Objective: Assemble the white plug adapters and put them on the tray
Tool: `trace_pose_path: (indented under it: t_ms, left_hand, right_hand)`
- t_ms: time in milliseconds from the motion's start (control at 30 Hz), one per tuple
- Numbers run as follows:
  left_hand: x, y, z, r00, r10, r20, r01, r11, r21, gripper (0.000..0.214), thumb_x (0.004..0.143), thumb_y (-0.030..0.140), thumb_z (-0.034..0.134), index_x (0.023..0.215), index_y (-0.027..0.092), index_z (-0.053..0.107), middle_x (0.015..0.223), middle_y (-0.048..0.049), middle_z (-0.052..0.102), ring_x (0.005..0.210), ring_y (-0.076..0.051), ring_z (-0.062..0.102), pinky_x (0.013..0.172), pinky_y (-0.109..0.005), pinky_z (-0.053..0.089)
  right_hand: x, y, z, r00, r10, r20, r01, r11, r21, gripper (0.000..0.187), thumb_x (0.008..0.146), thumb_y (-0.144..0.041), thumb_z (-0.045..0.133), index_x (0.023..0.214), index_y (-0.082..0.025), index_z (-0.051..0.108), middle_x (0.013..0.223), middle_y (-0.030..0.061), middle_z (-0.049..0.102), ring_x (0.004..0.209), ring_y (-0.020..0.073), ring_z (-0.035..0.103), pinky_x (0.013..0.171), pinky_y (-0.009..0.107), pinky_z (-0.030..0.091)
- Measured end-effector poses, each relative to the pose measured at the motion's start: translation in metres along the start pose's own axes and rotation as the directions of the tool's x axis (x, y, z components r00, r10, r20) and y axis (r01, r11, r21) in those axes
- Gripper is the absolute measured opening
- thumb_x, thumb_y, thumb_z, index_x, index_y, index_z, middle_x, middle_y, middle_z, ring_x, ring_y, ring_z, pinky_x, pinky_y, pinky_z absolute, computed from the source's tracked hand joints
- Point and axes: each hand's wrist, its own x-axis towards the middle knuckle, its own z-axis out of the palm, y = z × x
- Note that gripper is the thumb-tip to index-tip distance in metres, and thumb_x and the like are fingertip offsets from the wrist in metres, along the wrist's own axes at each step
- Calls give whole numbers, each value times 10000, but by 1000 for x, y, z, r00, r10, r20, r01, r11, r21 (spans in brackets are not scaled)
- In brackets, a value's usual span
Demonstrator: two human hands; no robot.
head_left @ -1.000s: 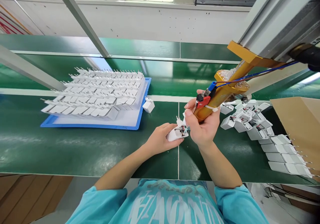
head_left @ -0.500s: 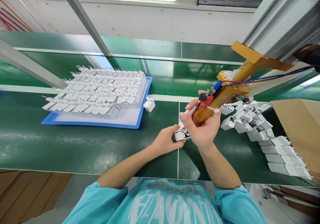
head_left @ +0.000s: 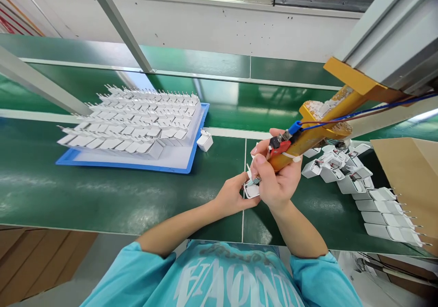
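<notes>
My left hand [head_left: 234, 194] grips a small white plug-adapter housing [head_left: 252, 190] by its side, low over the bench. The housing's open end faces up, and its inner details are partly covered by my fingers. Wrapped in my right hand [head_left: 278, 179] is a yellow cylindrical glue dispenser [head_left: 297, 147] with a red switch [head_left: 278, 149] and blue and brown wires. Its tip points down at the housing but is mostly hidden behind my thumb and fingers. A single white adapter [head_left: 204, 140] stands between my hands and a blue-rimmed tray [head_left: 189, 161].
Rows of white adapters with pins [head_left: 143, 120] fill much of the tray at left. Loose open housings [head_left: 342, 165] lie piled at right, beside stacked adapters [head_left: 390, 218] and a cardboard box [head_left: 407, 161]. A metal beam [head_left: 383, 38] carries the dispenser from the upper right.
The housing and my left hand have shifted slightly right and down. The dispenser has moved slightly right in my right hand, and the housing's open end is more covered.
</notes>
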Motion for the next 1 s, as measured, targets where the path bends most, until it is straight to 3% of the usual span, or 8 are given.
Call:
trace_pose_path:
  t_ms: [200,400,567,733,800,900,1000]
  left_hand:
    - [0,0,0,1000,3,9,-3,1000,-9,248,724,364,704,805,166,579,763,-29,699,716,-189,667,651,-274,537]
    - [1,2,-1,999,-18,31,19,999,-33,266,736,404,665,826,168,583,784,-42,705,718,-196,668,649,-270,523]
    - [7,-6,-5,982,-160,103,158,987,24,281,758,433,655,869,185,585,743,-14,690,650,-182,653,608,-256,491]
    - [15,-20,-18,959,-274,66,261,951,165,282,747,445,671,835,193,577,621,35,598,536,-145,564,544,-229,403]
    - [17,-21,-27,961,-268,74,258,959,119,282,747,436,668,838,183,584,611,43,570,529,-129,529,530,-217,375]
    - [17,-21,-40,959,-242,144,255,964,-76,326,763,445,658,907,156,611,660,34,563,568,-114,506,541,-206,371]
    - [16,-20,-47,939,-246,240,311,905,-289,395,777,481,659,952,130,614,696,20,552,601,-111,497,560,-207,382]
  right_hand:
    - [1,0,-2,1000,-11,0,11,999,-35,381,845,-225,633,1172,-312,458,803,-34,578,630,138,607,642,331,554]
    - [5,1,-1,997,-71,16,72,995,-68,285,856,-234,620,1089,-280,461,754,-38,550,658,141,624,592,294,541]
    - [10,7,-5,987,-152,48,152,988,3,280,853,-329,654,1062,-269,478,759,-48,553,520,84,520,510,242,492]
    - [15,12,-9,991,-129,19,127,987,99,191,892,-333,563,1064,-267,510,885,-9,597,484,64,475,414,214,430]
    - [18,12,-10,993,-114,4,113,987,114,152,897,-276,540,1048,-268,518,873,-20,601,462,53,455,383,195,398]
    - [21,12,-10,995,-77,-58,81,994,76,161,874,-203,570,1014,-260,516,850,-38,612,460,38,456,405,183,405]
    - [24,15,-12,994,-60,-96,61,998,7,207,847,-199,627,998,-250,496,784,-60,607,474,38,480,466,192,454]
